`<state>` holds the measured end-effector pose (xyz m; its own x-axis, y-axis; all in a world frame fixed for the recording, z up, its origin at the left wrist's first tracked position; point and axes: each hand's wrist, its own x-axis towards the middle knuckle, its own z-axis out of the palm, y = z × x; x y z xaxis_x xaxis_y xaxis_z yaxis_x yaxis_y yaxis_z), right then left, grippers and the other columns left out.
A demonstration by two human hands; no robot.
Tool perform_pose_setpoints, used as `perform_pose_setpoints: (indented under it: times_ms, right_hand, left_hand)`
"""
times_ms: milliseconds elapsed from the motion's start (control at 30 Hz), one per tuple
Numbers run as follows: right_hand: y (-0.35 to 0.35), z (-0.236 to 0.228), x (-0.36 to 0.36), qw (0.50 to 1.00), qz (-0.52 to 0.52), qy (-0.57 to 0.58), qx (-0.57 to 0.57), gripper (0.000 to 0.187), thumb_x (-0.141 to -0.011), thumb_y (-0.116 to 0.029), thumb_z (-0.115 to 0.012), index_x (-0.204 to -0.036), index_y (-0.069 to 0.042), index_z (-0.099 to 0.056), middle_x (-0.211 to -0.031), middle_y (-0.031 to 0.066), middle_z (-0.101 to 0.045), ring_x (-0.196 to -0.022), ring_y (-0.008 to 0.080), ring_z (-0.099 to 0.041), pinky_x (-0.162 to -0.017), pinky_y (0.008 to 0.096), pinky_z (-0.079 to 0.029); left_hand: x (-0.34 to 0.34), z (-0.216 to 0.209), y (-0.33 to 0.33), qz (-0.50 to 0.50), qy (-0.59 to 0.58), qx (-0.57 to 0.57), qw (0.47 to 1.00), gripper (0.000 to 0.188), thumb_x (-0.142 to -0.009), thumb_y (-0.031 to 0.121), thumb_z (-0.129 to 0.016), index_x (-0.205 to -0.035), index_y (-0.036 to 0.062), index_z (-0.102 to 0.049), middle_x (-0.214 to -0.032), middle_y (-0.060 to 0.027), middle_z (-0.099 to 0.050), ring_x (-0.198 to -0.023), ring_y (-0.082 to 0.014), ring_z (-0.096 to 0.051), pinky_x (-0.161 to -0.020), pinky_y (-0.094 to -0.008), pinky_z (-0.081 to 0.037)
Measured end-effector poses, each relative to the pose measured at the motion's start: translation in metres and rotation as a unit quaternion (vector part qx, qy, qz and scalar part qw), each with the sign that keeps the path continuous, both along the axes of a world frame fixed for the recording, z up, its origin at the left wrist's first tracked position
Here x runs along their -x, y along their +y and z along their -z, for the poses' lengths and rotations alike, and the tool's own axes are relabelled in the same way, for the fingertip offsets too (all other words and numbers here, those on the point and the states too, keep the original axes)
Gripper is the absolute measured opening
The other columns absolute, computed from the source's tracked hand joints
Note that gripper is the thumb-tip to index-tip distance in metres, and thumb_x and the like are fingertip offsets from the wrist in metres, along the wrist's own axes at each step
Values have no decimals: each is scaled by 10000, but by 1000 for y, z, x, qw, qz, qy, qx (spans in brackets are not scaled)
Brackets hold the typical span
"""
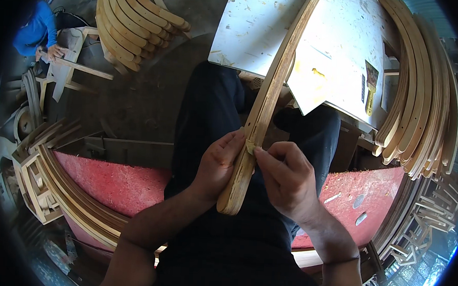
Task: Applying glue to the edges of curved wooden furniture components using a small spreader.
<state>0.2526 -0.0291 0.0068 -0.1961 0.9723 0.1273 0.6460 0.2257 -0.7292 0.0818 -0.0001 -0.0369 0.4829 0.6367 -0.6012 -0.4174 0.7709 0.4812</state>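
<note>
A long, slightly curved wooden slat (266, 111) slopes from the far tabletop down to my lap, its rounded end toward me. My left hand (219, 164) grips the slat's left side near that end, fingers pressed along the edge. Opposite it, my right hand (287, 178) is closed in a pinch at the slat's right edge. Between its thumb and finger is a small pale yellow strip (250, 146) that lies against the wood. Its material is too small to tell. The slat's edge looks rough and streaked.
A stained white tabletop (245, 30) carries a yellow-handled scraper (370, 100). Curved slats (421, 86) are stacked at right, and another pile (126, 21) stands far left. A red bench (115, 181) lies beneath me. Beyond, a person in blue (38, 32) handles a wooden frame.
</note>
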Motion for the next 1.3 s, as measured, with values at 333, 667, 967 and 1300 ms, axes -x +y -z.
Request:
perform_pose_setpoints:
  times_ms: [333, 667, 967, 1300]
  right_hand:
    - [3, -5, -15, 976, -75, 181, 97, 289, -889, 131, -695, -1136, -10, -751, -977, 94, -608, -810, 150, -636, -658, 255, -491]
    - [18, 13, -15, 996, -78, 37, -21, 281, -883, 72, -734, -1148, -19, -748, -978, 92, -622, -821, 183, -660, -669, 302, -541]
    - [17, 1, -22, 979, -103, 169, 48, 277, -882, 80, -741, -1134, -32, -758, -968, 100, -628, -820, 176, -662, -658, 284, -542]
    - [22, 9, -26, 973, -110, 191, 74, 263, -909, 94, -705, -1148, -7, -750, -1001, 92, -637, -825, 142, -652, -670, 261, -529]
  left_hand:
    - [2, 2, -2, -8, 12, 10, 1000, 483, -1120, 486, -408, -1085, 72, -654, -736, -20, -625, -564, -82, -582, -504, -219, -469]
    - [4, 3, -2, 12, 33, 5, 999, 493, -1118, 507, -391, -1121, 75, -629, -733, -22, -621, -548, -87, -584, -506, -222, -475]
    - [3, -2, -2, 24, 45, -35, 998, 471, -1119, 484, -414, -1209, 66, -612, -749, -26, -624, -573, -83, -594, -514, -217, -479]
    - [12, 2, -7, 47, 50, -18, 997, 468, -1115, 490, -420, -1240, 69, -582, -801, -30, -644, -599, -82, -608, -529, -236, -511]
